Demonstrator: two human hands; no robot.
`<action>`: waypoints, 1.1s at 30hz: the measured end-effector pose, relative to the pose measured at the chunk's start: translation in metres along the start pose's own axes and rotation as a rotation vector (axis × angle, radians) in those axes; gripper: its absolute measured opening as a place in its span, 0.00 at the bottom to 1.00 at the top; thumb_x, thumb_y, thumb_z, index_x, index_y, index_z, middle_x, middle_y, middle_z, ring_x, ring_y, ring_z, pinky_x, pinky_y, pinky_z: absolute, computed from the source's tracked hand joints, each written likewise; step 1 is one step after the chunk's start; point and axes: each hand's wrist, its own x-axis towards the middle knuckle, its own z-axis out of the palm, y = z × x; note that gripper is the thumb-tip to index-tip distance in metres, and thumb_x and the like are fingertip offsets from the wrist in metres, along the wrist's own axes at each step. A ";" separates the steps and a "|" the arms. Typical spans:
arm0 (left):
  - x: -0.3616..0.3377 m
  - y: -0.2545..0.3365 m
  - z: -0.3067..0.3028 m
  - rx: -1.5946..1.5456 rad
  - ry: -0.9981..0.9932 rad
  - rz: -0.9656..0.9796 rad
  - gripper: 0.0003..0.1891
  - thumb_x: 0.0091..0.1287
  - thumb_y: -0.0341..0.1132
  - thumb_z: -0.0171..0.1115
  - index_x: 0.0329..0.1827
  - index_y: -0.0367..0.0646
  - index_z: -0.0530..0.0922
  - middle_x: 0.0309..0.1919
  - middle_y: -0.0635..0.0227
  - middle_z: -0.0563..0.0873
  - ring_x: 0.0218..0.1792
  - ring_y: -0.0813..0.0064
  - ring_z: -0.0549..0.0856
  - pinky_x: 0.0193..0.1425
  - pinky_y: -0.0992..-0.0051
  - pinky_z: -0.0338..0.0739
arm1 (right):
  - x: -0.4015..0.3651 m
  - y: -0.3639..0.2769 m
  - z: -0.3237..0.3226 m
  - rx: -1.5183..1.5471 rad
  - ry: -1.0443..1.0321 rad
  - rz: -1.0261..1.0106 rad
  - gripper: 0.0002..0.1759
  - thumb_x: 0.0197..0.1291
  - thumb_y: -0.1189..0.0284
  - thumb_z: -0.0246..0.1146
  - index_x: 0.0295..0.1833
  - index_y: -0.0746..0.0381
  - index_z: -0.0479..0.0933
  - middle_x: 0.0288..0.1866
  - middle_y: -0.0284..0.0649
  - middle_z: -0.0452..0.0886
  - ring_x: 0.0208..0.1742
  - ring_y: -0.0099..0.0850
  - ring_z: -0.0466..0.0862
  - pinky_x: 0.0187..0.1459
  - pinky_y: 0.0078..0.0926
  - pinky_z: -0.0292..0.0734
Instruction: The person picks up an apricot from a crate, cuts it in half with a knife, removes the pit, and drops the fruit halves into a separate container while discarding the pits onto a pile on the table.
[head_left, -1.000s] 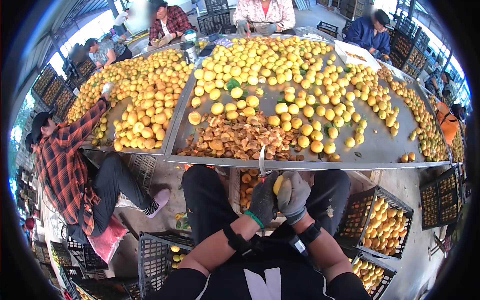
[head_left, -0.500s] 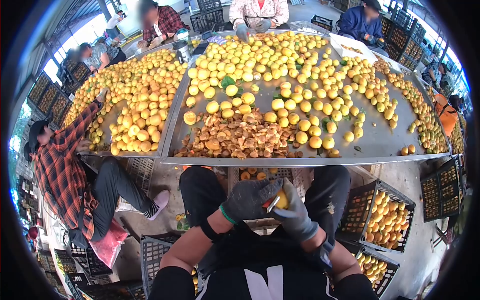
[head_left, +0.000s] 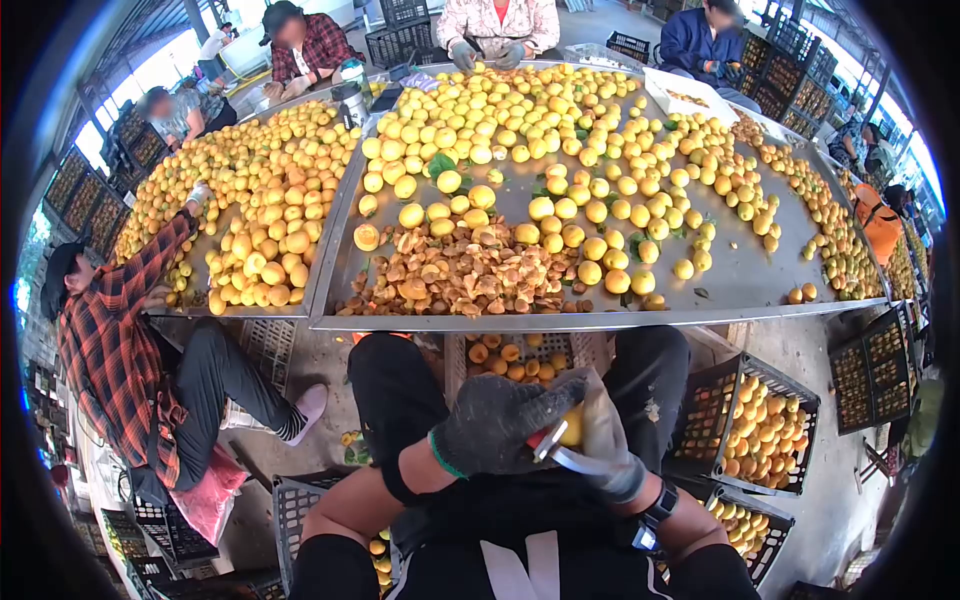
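Hands are both closed, held over the lap. A small round yellow fruit (head_left: 571, 426) is gripped in the pale-gloved right hand (head_left: 606, 438) and mostly hidden by its fingers. A curved steel-bladed knife (head_left: 578, 462) is clasped in the dark-gloved left hand (head_left: 490, 425), its handle barely seen. Just beyond, a grey metal worktop (head_left: 745, 285) is heaped with fruit.
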 end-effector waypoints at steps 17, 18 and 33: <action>-0.008 -0.005 0.035 -0.008 0.177 -0.067 0.24 0.58 0.47 0.67 0.53 0.43 0.80 0.46 0.59 0.84 0.38 0.58 0.84 0.41 0.64 0.77 | 0.024 -0.016 0.023 0.047 0.444 0.072 0.09 0.65 0.72 0.57 0.37 0.67 0.68 0.29 0.35 0.67 0.29 0.25 0.69 0.34 0.22 0.68; -0.010 -0.003 0.041 -0.096 0.205 -0.189 0.22 0.59 0.44 0.66 0.53 0.41 0.80 0.44 0.58 0.85 0.37 0.58 0.84 0.39 0.65 0.77 | 0.027 -0.019 0.023 0.209 0.478 0.150 0.10 0.68 0.72 0.51 0.35 0.67 0.68 0.28 0.35 0.67 0.30 0.23 0.68 0.32 0.22 0.67; -0.063 -0.071 0.158 -0.380 0.304 -0.695 0.12 0.65 0.35 0.57 0.48 0.39 0.76 0.39 0.62 0.84 0.42 0.62 0.84 0.49 0.66 0.76 | 0.057 0.057 0.033 -0.152 0.327 -0.225 0.08 0.54 0.72 0.66 0.33 0.63 0.73 0.23 0.39 0.74 0.25 0.31 0.78 0.27 0.26 0.72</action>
